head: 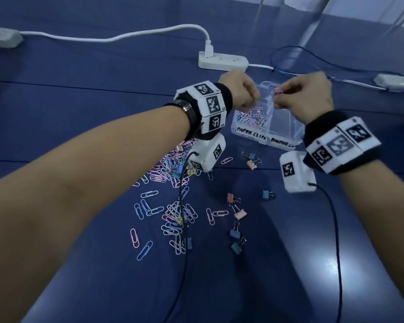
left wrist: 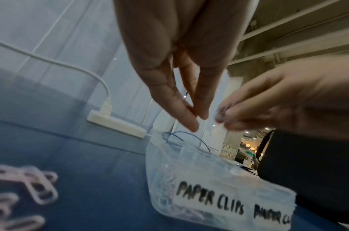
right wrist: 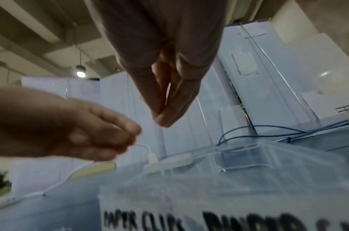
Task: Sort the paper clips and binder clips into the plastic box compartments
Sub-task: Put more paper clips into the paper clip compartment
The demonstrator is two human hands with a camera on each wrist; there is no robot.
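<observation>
Labels "PAPER CLIPS" ×2 on plastic box [head: 264, 134] | right hand [head: 306, 94] pinches paper clip [head: 278, 92]

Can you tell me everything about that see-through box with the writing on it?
The plastic box is small, clear and open-topped, resting flat on the blue table. A thin wall splits it into compartments. The left one holds a heap of pastel paper clips; the right one looks empty. White labels on the front read PAPER CLIPS and, partly hidden, something similar. Both hands hover above it, not touching.
</observation>
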